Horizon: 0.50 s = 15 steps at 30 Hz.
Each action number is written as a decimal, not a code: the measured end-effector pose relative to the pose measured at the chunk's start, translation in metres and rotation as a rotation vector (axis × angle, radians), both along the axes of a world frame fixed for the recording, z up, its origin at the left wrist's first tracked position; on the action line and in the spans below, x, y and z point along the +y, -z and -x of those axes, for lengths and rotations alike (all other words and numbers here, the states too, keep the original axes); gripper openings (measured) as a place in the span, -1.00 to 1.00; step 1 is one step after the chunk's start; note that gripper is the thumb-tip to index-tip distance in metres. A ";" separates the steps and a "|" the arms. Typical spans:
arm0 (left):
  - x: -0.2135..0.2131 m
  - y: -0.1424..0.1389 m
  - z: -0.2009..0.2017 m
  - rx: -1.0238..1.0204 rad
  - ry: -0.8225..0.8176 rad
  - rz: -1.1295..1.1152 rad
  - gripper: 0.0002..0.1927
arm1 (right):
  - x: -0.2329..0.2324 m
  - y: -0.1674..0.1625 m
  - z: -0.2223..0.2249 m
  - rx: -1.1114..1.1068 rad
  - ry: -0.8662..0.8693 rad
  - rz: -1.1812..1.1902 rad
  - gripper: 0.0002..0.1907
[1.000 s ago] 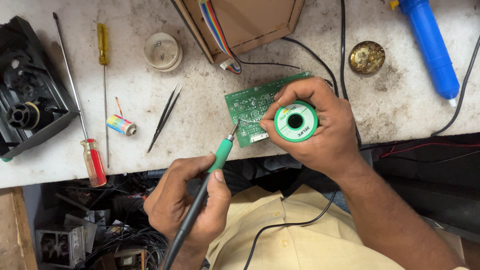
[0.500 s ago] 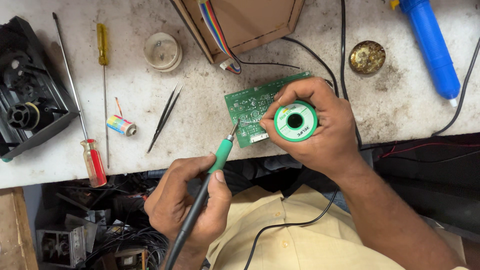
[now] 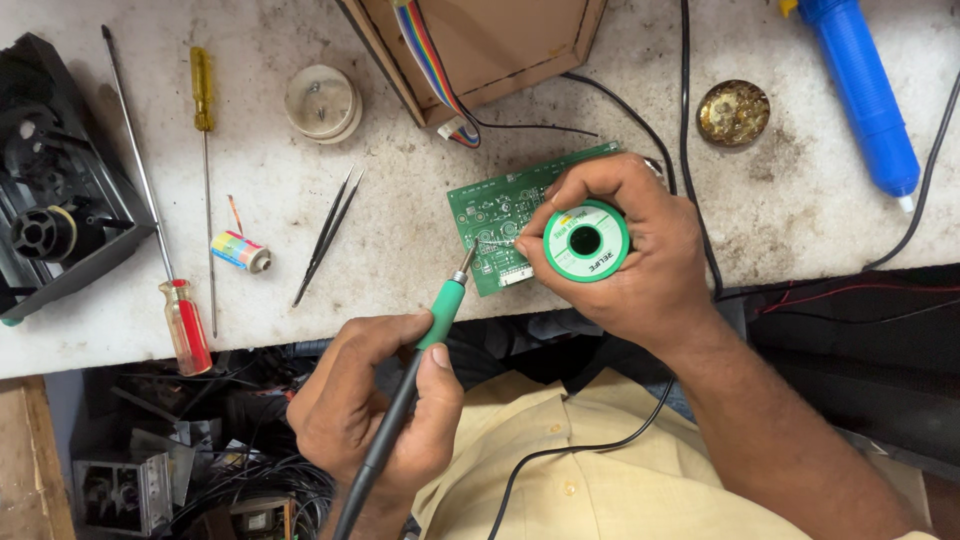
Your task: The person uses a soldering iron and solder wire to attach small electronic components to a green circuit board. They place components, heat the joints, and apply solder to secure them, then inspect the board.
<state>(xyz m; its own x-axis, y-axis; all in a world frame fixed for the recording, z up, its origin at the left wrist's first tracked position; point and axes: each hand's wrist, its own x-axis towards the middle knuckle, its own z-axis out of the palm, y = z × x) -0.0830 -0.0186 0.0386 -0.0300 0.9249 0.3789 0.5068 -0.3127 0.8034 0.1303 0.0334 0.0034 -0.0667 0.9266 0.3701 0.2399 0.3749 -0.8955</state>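
The left hand (image 3: pixel 375 410) grips a green-handled soldering iron (image 3: pixel 420 355) whose long axis slants up and right, tip at the green circuit board (image 3: pixel 495 215) on the bench (image 3: pixel 420 270), while the right hand (image 3: pixel 640 250), just beside it, clasps a solder spool (image 3: pixel 585 240) over the board's right end.

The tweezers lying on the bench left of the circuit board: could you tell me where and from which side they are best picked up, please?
Probably pinch the tweezers across the middle of their two black arms, coming straight down from above. They lie flat and slanted on the table, pointed tips toward the near edge, with bare surface either side. The nearest things, a small striped cylinder and the yellow screwdriver, sit clear to their left.
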 end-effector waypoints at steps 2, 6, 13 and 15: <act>0.000 0.000 0.000 0.006 0.002 0.007 -0.80 | 0.000 0.000 0.001 0.005 0.006 0.017 -0.61; 0.000 0.000 0.000 0.005 0.002 -0.001 -0.79 | 0.001 0.000 0.004 0.012 0.016 0.008 -0.62; 0.001 0.001 0.000 0.012 0.003 -0.006 -0.80 | 0.002 0.000 0.005 -0.058 0.053 -0.026 -0.61; 0.001 0.001 0.000 0.006 0.002 0.001 -0.80 | 0.002 0.000 0.005 -0.045 0.041 -0.027 -0.61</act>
